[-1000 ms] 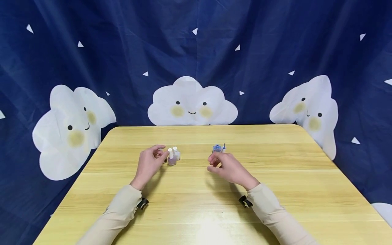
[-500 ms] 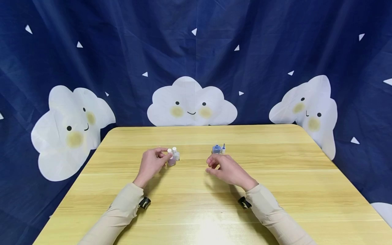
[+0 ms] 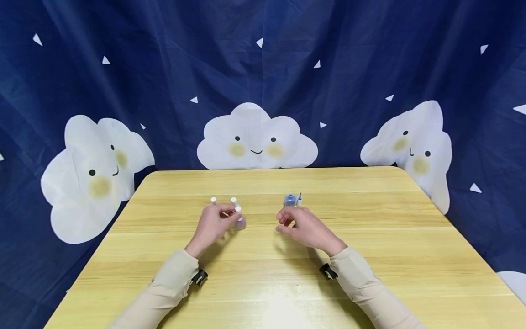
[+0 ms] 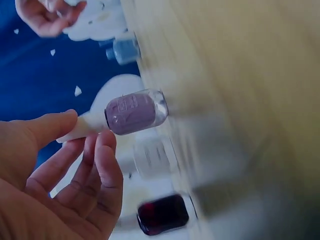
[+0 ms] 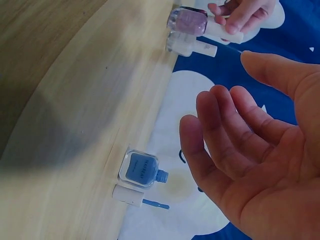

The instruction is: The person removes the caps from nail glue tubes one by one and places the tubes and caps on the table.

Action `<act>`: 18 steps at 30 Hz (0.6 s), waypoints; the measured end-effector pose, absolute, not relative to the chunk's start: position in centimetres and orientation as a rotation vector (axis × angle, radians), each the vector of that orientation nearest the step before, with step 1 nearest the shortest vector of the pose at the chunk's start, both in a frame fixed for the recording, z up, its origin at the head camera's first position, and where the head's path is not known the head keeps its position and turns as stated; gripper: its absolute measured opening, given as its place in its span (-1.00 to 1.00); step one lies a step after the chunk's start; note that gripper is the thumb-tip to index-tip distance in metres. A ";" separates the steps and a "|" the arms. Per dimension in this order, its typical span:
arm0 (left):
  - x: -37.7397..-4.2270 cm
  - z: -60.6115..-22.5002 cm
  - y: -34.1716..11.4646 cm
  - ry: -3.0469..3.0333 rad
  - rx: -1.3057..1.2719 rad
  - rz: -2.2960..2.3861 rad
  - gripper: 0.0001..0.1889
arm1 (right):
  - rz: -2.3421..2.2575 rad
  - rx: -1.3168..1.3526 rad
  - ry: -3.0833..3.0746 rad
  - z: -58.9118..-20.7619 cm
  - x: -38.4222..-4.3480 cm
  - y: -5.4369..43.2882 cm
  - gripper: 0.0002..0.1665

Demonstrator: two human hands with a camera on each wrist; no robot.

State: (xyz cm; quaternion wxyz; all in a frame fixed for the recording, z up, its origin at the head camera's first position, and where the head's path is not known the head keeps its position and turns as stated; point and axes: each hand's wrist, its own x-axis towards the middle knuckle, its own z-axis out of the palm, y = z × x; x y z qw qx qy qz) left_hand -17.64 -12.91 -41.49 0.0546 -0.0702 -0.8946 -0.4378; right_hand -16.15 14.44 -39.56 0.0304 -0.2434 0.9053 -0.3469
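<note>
My left hand [image 3: 213,225] pinches the white cap of a mauve nail polish bottle [image 4: 134,113] between thumb and fingers. Behind it stand a clear-white nail polish bottle [image 4: 153,156] and a dark red one [image 4: 164,215], both with white caps. In the head view the left hand hides most of these two. My right hand [image 3: 308,227] hovers in front of an uncapped blue nail polish bottle [image 5: 141,168], its fingers loosely bent around nothing. Beside that bottle its white cap [image 5: 127,195] stands with the blue-coated brush pointing up.
A light wooden table [image 3: 263,274] carries everything. At its far edge hangs a dark blue curtain [image 3: 172,59] with smiling clouds. Each wrist wears a small black camera, such as the right one [image 3: 328,271].
My left hand has reached the mauve bottle, pinched its cap and drawn it rightward and nearer, away from the other two. The right hand stays almost still.
</note>
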 end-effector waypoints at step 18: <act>-14.3 -41.8 -6.6 -2.706 -0.688 -1.413 -0.82 | -1.123 -0.844 2.772 -38.7 -15.4 13.8 -0.82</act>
